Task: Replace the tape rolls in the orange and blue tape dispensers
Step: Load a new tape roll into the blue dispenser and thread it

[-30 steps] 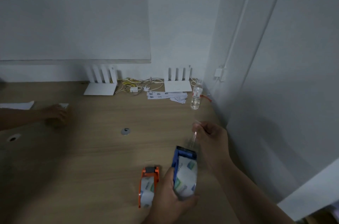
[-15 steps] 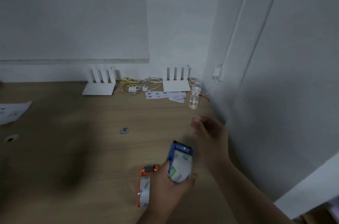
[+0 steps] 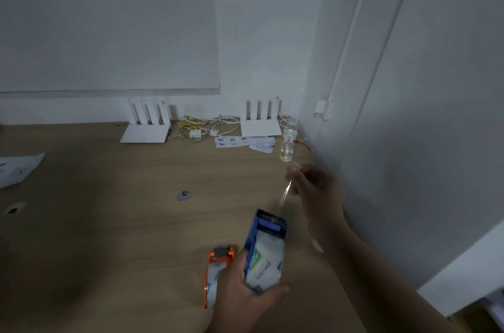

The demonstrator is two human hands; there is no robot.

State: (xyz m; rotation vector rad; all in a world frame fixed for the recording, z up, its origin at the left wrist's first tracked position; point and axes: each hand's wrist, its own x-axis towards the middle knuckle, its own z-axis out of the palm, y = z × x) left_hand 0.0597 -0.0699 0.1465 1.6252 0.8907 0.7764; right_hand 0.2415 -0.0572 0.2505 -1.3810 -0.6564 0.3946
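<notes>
Tape (image 3: 285, 192) had stretched further from the blue dispenser (image 3: 266, 248); my right hand (image 3: 313, 185) pinched it, left hand (image 3: 245, 294) clasped the dispenser, threading nearly done.

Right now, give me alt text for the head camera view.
A left hand holds a blue tape dispenser while the right hand pulls its clear tape outward. An orange dispenser lies beside it on a wooden desk.
</notes>
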